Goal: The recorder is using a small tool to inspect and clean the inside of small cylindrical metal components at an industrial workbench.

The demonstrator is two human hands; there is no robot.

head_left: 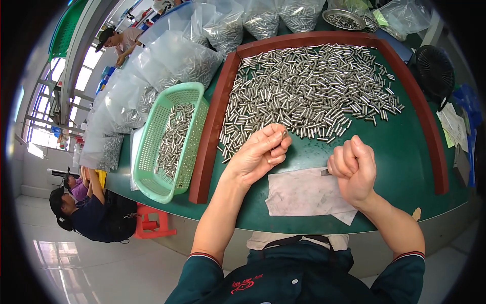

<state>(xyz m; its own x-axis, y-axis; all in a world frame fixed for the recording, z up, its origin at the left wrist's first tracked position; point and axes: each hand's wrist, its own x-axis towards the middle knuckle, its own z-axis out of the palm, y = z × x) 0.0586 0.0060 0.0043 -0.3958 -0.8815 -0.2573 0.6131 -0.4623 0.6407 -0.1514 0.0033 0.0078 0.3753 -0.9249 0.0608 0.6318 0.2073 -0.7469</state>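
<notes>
Short metal pins (pixel 304 86) lie in a wide, loose heap on the green tabletop. At the heap's near edge, my left hand (pixel 260 154) is closed, thumb pressed to the fingers, and a small grey metal tip shows at the fingertips. My right hand (pixel 354 169) is curled into a fist above a stained, pale cloth (pixel 298 195). From the fist's left side, low down, the end of a metal pin (pixel 325 172) sticks out. How many pins either hand holds is hidden by the fingers.
A dark red frame (pixel 215 131) borders the heap. Left of it stands a green basket (pixel 144 157) partly filled with pins. Filled plastic bags (pixel 223 33) line the back and left. A metal bowl (pixel 344 20) and black fan (pixel 434 73) stand rightward. Co-workers sit at left.
</notes>
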